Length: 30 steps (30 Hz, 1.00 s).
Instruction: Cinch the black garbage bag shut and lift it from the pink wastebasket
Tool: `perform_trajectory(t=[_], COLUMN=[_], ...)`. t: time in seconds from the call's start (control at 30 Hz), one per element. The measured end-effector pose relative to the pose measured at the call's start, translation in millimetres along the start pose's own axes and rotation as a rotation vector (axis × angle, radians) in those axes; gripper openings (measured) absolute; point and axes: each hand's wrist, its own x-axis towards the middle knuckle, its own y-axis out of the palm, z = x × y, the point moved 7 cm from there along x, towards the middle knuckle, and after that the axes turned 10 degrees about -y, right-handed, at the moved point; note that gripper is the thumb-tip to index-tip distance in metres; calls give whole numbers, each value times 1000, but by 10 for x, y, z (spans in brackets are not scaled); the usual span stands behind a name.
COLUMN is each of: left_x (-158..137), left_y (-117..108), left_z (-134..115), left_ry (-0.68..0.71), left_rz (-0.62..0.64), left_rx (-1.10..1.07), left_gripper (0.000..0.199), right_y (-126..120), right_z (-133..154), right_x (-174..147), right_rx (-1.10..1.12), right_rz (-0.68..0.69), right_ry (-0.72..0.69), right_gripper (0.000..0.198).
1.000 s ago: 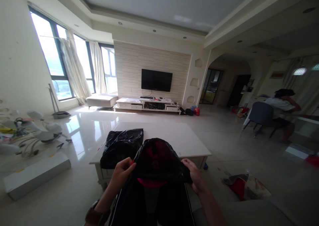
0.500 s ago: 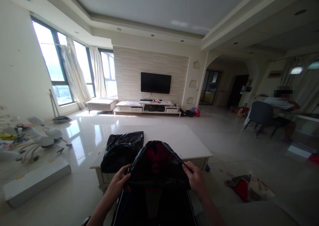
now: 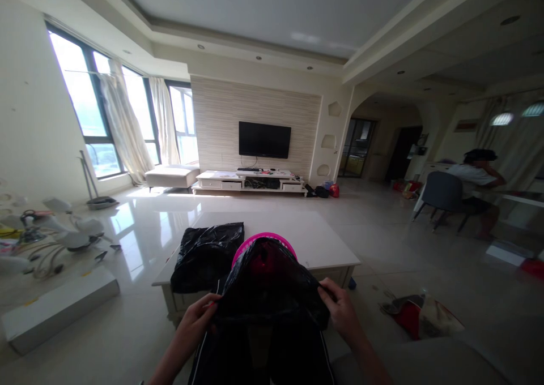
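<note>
A black plastic bag is stretched sideways between my two hands, just above my lap. My left hand pinches its left edge, and my right hand grips the right edge with fingers closed. Behind the bag shows the bright pink rim of a basket; the bag covers most of its body. To the left, another black plastic bag lies crumpled on the white coffee table.
A long white box and a pile of white parts lie on the floor at left. A red and beige bag is on the floor at right. Farther off, a person sits on a grey chair.
Both hands have drawn the bag's edges slightly farther apart and lower. The bag's far edge has come down toward me, exposing the pink rim that it covered before.
</note>
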Motion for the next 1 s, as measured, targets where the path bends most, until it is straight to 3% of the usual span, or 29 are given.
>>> perform_trajectory(t=[0.2, 0.3, 0.43, 0.6, 0.67, 0.87, 1.0], left_x=[-230, -347, -477, -563, -587, -638, -650], left_y=[-235, -250, -111, -45, -93, -149, -116], left_z=[-124, -179, -268, -344, -350, -299, -306], left_ry=[80, 115, 177, 215, 237, 253, 252], left_rz=[-110, -136, -122, -93, -105, -117, -102], left_rx=[29, 65, 149, 245, 250, 209, 224], left_gripper=[64, 59, 52, 49, 47, 41, 42], right_y=[-179, -86, 130, 319, 302, 341, 437], right_z=[-88, -132, -180, -442, -566, -1039, -1107], right_x=[-131, -220, -272, -384, -454, -810, -846], right_rx=[-174, -312, -409, -542, -577, -465, -360], right_rz=[117, 226, 252, 369, 365, 360, 275], right_ry=[48, 93, 137, 237, 233, 398, 365], right_gripper=[29, 31, 22, 14, 20, 26, 13])
